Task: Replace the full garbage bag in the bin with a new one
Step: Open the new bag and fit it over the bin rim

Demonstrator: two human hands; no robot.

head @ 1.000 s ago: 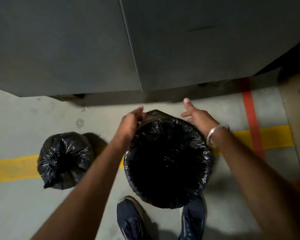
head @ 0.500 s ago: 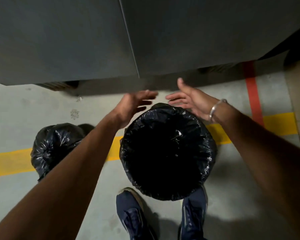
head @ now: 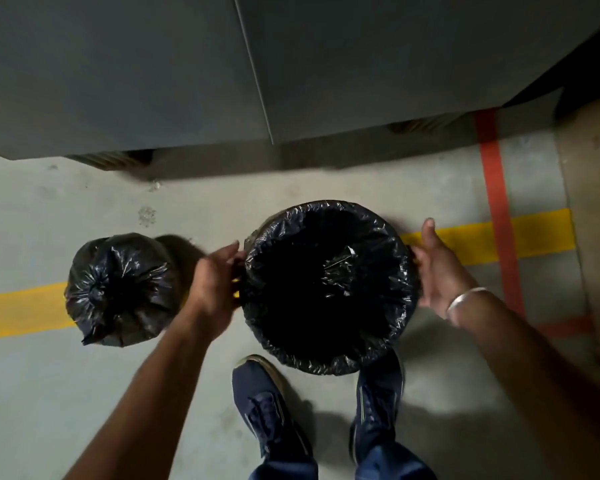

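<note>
The round bin stands on the floor in front of my feet, lined with a new black bag whose edge is folded over the rim. My left hand grips the bin's left rim with its fingers curled onto the plastic. My right hand, with a metal bangle on the wrist, clasps the right side, thumb up. The full black bag, tied at the top, sits on the floor to the left of the bin, apart from it.
A grey metal cabinet stands just beyond the bin. Yellow tape and red tape mark the concrete floor. Cardboard lies at the right edge. My blue shoes are right behind the bin.
Both hands came down from the bin's far rim, where they hovered with fingers spread, and now hold its left and right sides. The view has shifted, so bin and full bag sit further right.
</note>
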